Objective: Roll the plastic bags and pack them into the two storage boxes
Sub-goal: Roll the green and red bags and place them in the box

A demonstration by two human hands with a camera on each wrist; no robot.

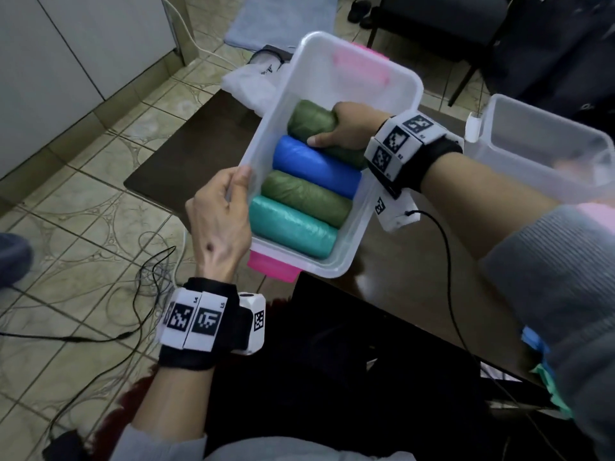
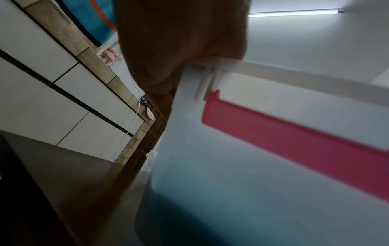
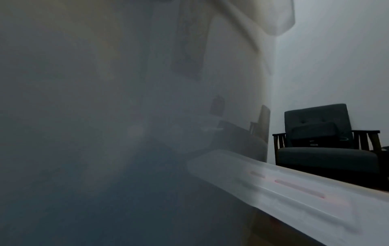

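Left hand (image 1: 219, 214) grips the near-left rim of the box (image 1: 392, 81), thumb hooked over the edge; the left wrist view confirms fingers (image 2: 160, 79) on the outer wall beside the pink latch (image 2: 294, 138). Box sits on the dark table (image 1: 186, 161), slightly tilted. Inside lie 4 rolls side by side: teal roll (image 1: 293, 227) nearest, green roll (image 1: 306, 197), blue roll (image 1: 316, 168), far green roll (image 1: 309, 121). Right hand (image 1: 346, 129) clasps the far green roll inside the box. Second box (image 1: 545, 174) stands to the right, apart. Right wrist view is blurred.
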